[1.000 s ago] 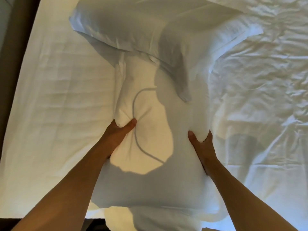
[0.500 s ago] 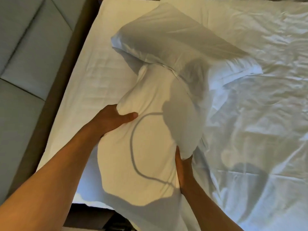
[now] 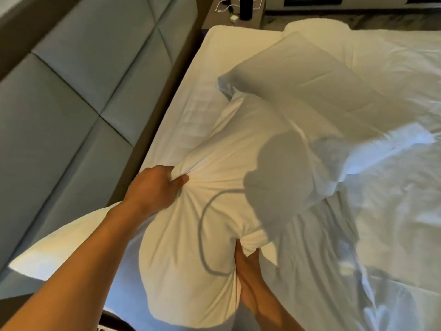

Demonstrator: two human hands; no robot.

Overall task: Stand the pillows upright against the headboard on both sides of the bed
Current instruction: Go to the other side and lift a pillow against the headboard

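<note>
Left hand bunching the near pillow at its left edge, right hand pinching its right edge. Pillow lifted over the bed, far end touching a second pillow. Padded headboard at left, apart from both.

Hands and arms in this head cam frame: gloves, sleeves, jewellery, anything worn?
Nothing worn that shows. The left hand and right hand are bare, no gloves, and no rings can be made out. Both forearms are bare to the frame edge: no sleeves, watch or bands. No markings or cables on them.
</note>
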